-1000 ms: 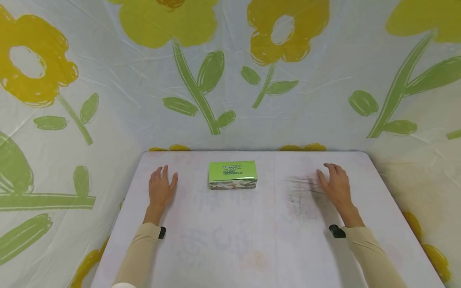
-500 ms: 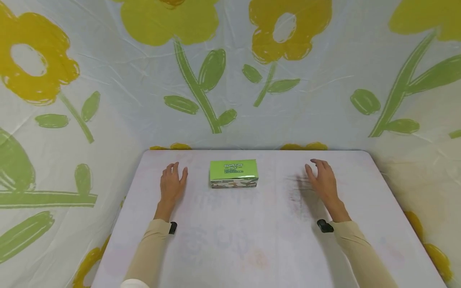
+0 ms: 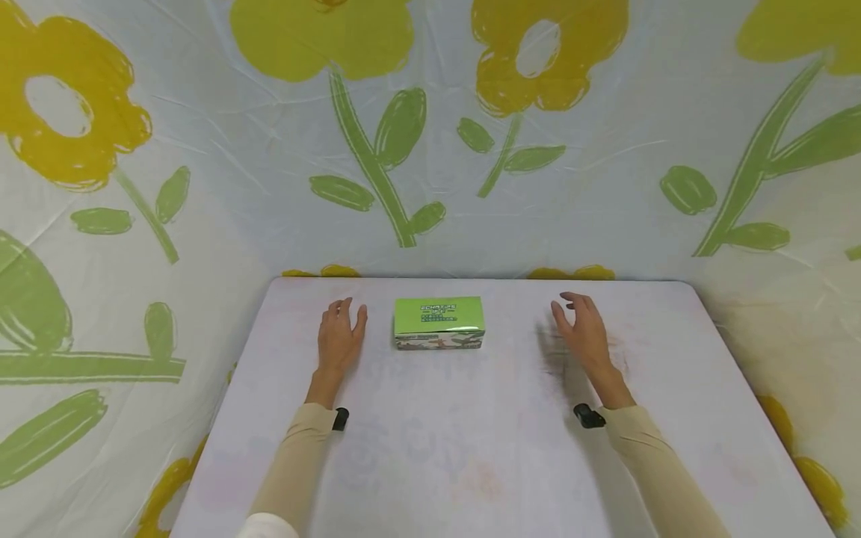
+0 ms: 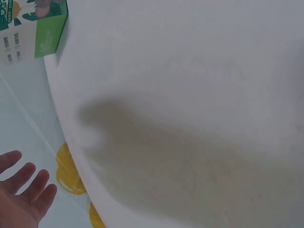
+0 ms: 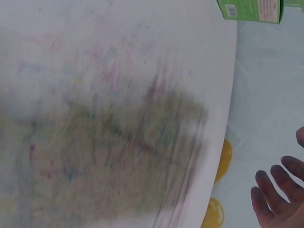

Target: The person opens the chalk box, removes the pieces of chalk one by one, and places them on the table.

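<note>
A green box (image 3: 439, 317) with printed lettering on its top and a patterned front side lies near the far edge of the table, between the two hands. To its left is my left hand (image 3: 339, 340), fingers loosely spread, apart from the box and holding nothing. On the other side, my right hand (image 3: 582, 333) hovers above its shadow with relaxed fingers, a wider gap from the box. The left wrist view has a box end (image 4: 50, 35) in its top corner and the left fingers low at the edge. In the right wrist view, part of the box (image 5: 251, 9) shows at the top.
The white table (image 3: 457, 463) has faint writing and a dark smudged patch (image 3: 554, 359) under the right hand. A cloth wall (image 3: 430, 149) printed with yellow flowers and green leaves stands close behind the far edge and along both sides.
Both hands have moved inward toward the green box, the left hand rightward and the right hand leftward. The box has stayed in its place on the table.
</note>
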A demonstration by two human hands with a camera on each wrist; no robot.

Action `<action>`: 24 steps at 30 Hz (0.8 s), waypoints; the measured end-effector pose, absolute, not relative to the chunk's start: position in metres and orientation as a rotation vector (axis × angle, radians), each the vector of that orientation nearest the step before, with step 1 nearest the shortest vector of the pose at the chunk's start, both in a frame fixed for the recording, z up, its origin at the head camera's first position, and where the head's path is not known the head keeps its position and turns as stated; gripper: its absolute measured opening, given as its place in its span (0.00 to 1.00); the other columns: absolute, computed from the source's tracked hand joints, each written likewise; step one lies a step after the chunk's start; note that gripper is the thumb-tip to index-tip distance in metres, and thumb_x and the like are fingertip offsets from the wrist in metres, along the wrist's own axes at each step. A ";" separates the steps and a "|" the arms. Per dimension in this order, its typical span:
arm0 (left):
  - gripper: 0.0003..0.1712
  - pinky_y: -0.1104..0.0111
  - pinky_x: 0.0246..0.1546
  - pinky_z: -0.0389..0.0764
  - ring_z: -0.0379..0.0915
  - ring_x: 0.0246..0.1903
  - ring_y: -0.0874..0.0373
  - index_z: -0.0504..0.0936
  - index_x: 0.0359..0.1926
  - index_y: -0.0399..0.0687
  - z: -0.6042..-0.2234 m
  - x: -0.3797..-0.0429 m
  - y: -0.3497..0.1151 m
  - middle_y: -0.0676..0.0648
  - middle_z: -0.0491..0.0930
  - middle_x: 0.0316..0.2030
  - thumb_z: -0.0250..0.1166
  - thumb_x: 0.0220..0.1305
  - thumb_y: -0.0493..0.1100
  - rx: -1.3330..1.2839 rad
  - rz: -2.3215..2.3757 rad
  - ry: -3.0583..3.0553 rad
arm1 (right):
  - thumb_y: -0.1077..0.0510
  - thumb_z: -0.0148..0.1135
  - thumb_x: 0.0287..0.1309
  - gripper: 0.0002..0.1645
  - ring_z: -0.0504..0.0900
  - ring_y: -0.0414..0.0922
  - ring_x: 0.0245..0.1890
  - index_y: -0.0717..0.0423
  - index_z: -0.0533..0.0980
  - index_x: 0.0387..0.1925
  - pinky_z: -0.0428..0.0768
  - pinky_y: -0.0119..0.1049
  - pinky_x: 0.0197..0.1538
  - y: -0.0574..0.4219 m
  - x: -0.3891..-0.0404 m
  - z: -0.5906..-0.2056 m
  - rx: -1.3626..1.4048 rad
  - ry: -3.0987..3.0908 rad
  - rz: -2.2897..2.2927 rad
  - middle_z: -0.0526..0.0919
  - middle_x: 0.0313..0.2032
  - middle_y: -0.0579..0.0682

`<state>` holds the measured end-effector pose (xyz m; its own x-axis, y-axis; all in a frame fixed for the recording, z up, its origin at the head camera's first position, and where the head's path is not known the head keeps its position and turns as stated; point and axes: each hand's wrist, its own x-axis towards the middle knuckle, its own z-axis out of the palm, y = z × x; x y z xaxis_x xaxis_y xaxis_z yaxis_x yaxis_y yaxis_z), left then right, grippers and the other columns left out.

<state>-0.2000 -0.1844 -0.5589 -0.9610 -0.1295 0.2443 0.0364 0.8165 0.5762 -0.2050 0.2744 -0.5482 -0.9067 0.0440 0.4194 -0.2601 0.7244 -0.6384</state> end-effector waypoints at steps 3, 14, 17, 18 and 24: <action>0.34 0.47 0.65 0.69 0.68 0.62 0.38 0.73 0.68 0.35 -0.558 -0.201 -0.178 0.33 0.71 0.63 0.48 0.80 0.59 0.076 -0.892 -2.736 | 0.57 0.60 0.74 0.22 0.78 0.67 0.50 0.72 0.74 0.58 0.76 0.63 0.53 0.269 -0.206 -0.549 0.174 -2.523 1.057 0.76 0.55 0.70; 0.31 0.47 0.62 0.73 0.70 0.61 0.38 0.77 0.63 0.34 -0.556 -0.206 -0.157 0.33 0.73 0.61 0.50 0.80 0.57 0.065 -0.975 -2.679 | 0.57 0.58 0.75 0.22 0.80 0.65 0.47 0.71 0.73 0.61 0.79 0.60 0.51 0.243 -0.212 -0.548 0.246 -2.530 1.171 0.76 0.56 0.69; 0.31 0.47 0.62 0.73 0.71 0.61 0.38 0.77 0.63 0.35 -0.555 -0.206 -0.151 0.34 0.74 0.60 0.50 0.80 0.58 0.071 -1.008 -2.676 | 0.58 0.58 0.76 0.22 0.81 0.63 0.46 0.71 0.73 0.61 0.80 0.60 0.50 0.236 -0.214 -0.548 0.266 -2.524 1.189 0.76 0.56 0.69; 0.31 0.47 0.62 0.73 0.70 0.61 0.38 0.77 0.63 0.36 -0.555 -0.206 -0.149 0.34 0.74 0.60 0.50 0.80 0.58 0.076 -1.023 -2.675 | 0.58 0.58 0.75 0.22 0.81 0.63 0.45 0.71 0.73 0.61 0.80 0.60 0.50 0.234 -0.215 -0.548 0.276 -2.518 1.195 0.77 0.56 0.69; 0.33 0.49 0.59 0.77 0.73 0.58 0.42 0.75 0.66 0.38 -0.554 -0.206 -0.136 0.36 0.74 0.60 0.48 0.80 0.60 0.103 -1.102 -2.683 | 0.57 0.57 0.76 0.22 0.82 0.62 0.46 0.69 0.73 0.61 0.81 0.58 0.50 0.218 -0.218 -0.548 0.257 -2.536 1.270 0.78 0.57 0.68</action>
<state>-0.2065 -0.1358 -0.5542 -0.9690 -0.1550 0.1924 0.0250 0.7132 0.7005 -0.2181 0.2180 -0.5482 -0.9412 -0.0278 0.3367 -0.2863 0.5946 -0.7513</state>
